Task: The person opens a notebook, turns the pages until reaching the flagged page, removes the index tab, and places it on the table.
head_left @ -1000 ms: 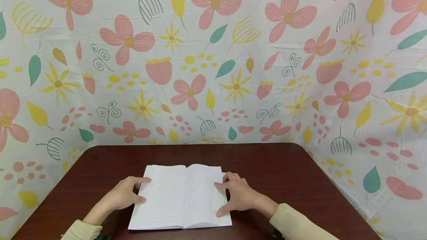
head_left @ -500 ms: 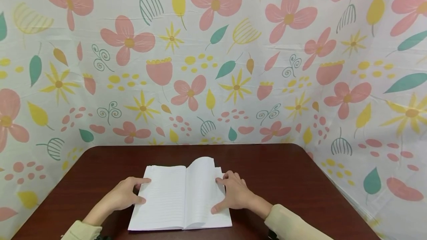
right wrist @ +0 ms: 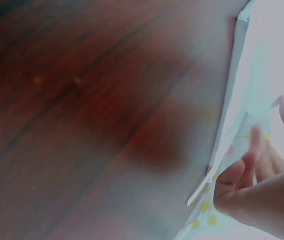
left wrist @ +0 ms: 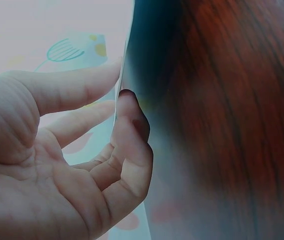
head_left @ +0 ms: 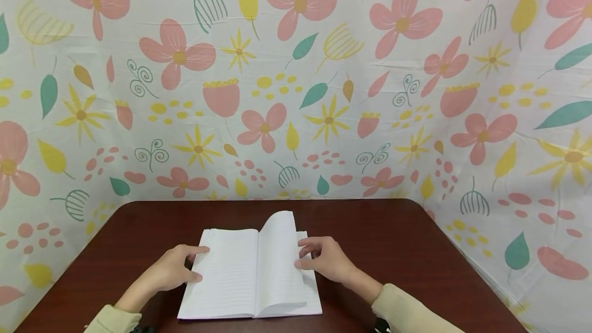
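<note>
An open notebook with white lined pages lies on the table. My left hand holds its left edge, thumb and index finger over the page. In the left wrist view the notebook's thin edge runs between the thumb and the curled fingers. On the right half, a page stands lifted and bowed toward the spine, its top corner highest. My right hand pinches the free edge of this page with thumb and forefinger. More pages and the cover lie flat beneath it.
A dark reddish-brown wooden table bears the notebook, with rounded far corners. White cloth printed with pink, yellow and green flowers and leaves hangs behind the table and along its sides.
The right-hand page has risen from nearly flat and curved leftward. My right thumb has moved up the page edge toward the forefinger. My left hand has stayed in place.
</note>
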